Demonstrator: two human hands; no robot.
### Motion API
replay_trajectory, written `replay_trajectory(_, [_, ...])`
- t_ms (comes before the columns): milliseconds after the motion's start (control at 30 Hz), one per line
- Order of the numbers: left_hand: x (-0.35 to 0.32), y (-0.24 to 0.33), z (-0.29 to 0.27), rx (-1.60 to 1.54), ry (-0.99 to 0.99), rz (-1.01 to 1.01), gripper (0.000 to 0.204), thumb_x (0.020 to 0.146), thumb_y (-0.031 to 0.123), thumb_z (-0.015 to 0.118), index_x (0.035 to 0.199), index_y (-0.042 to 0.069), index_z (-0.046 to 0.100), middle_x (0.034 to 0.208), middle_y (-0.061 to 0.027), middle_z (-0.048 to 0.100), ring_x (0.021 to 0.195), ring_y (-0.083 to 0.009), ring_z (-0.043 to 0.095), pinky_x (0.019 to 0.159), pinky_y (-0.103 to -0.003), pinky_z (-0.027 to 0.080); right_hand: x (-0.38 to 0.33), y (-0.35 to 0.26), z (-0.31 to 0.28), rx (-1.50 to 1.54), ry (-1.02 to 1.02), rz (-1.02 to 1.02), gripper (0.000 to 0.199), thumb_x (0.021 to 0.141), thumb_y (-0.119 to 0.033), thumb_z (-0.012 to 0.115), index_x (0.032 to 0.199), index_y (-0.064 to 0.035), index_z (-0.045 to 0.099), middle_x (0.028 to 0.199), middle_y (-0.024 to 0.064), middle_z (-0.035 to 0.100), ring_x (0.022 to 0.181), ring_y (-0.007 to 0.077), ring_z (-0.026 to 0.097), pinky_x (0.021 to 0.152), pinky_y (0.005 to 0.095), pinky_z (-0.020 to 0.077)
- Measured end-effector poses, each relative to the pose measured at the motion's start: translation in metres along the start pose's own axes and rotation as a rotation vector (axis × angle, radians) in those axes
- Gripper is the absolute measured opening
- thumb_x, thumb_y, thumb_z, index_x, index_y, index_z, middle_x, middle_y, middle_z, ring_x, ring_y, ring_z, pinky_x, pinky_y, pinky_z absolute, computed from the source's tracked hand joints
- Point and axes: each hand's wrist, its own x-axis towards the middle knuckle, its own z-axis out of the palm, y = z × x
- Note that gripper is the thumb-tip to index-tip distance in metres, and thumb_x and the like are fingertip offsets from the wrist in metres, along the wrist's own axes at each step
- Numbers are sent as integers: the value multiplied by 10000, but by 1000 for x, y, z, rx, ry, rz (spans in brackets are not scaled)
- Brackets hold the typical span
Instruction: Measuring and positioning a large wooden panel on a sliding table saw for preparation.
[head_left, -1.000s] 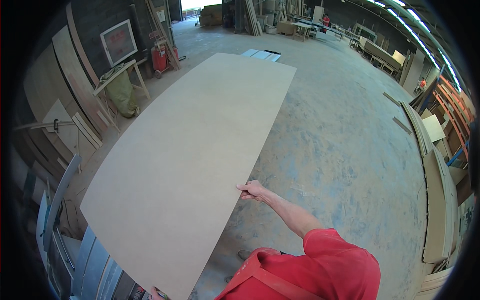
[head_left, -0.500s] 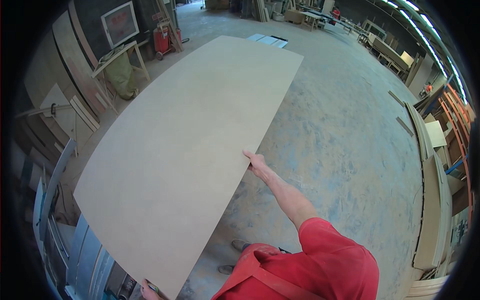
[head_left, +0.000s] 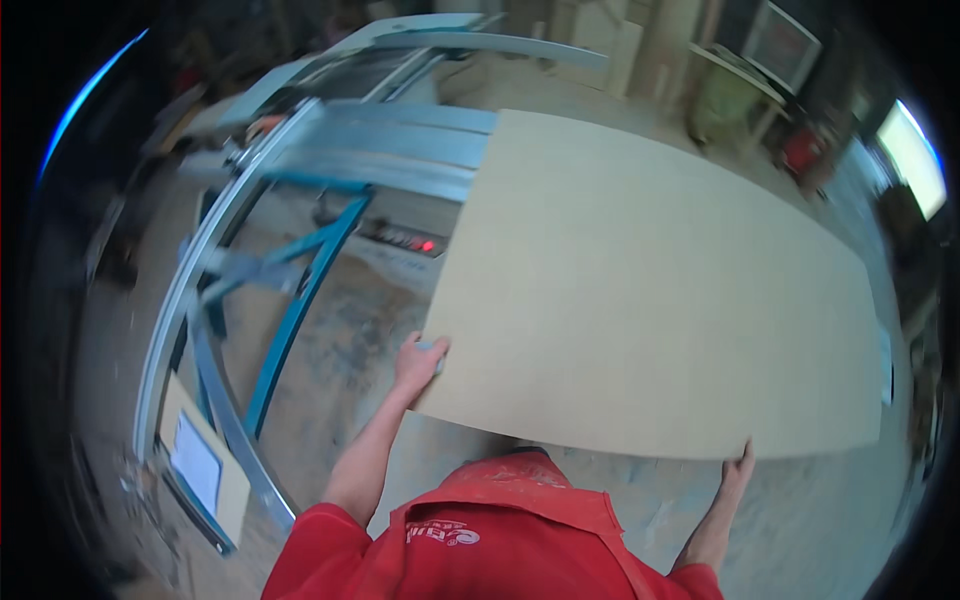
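A large light-brown sheet of board [head_left: 650,290] fills the middle and right of the view, held flat in front of me. My left hand [head_left: 418,362] grips its near left corner. At the near right edge, my right hand [head_left: 738,470] holds the board from below, fingers on the rim. My red sleeves and red top show along the lower edge.
A panel saw with a grey metal table [head_left: 400,150] and blue-green frame arms [head_left: 300,290] stands to the left and ahead, with a red light on its control strip [head_left: 405,240]. A small screen [head_left: 197,465] sits low left. Dusty concrete floor lies beneath; shelving and clutter at the back right.
The view has swung round from the open workshop floor to the saw. The board now lies across in front of me, and both hands are on its near edge.
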Motion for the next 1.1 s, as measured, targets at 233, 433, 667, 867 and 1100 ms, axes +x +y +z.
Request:
replay_trajectory(233, [-73, -69, -64, -61, -4, -109, 683, 736, 459, 741, 1208, -19, 617, 1068, -205, 690, 1002, -282, 662, 888, -358, 499, -31, -4, -68, -193, 115, 22, 304, 986, -260, 574, 1152, -13, 636, 1135, 89, 686, 1026, 203, 658, 891, 349, 572])
replay_trajectory(433, [-120, -138, -117, -81, 126, -264, 677, 711, 462, 734, 1226, 38, 620, 1103, -203, 681, 1042, -309, 654, 900, -365, 499, -167, 63, 11, -776, 48, -347, 356, 992, -262, 543, 1247, -16, 581, 1256, 137, 623, 1150, 265, 600, 953, 417, 539])
replay_trajectory(667, [-132, -148, -114, -8, 156, -300, 717, 702, 545, 697, 1252, 92, 614, 1153, -203, 661, 1073, -321, 632, 931, -380, 474, 42, 9, 19, -874, -215, 23, 452, 1009, -368, 454, 1328, -55, 525, 1353, 121, 558, 1211, 313, 557, 984, 475, 507])
replay_trajectory(867, [-150, -131, -140, -23, 182, -357, 698, 713, 557, 674, 1235, 96, 622, 1162, -189, 660, 1093, -333, 621, 935, -379, 474, 53, 39, 58, -989, -247, 165, 464, 1010, -382, 441, 1337, -63, 518, 1361, 117, 551, 1216, 317, 552, 987, 484, 502])
replay_trajectory(1100, [-151, -159, -168, -3, 179, -370, 689, 707, 568, 664, 1197, 84, 644, 1159, -179, 664, 1089, -331, 623, 935, -393, 475, 40, 79, 95, -993, -269, 222, 478, 1011, -399, 425, 1348, -71, 509, 1371, 113, 543, 1222, 321, 547, 991, 494, 497])
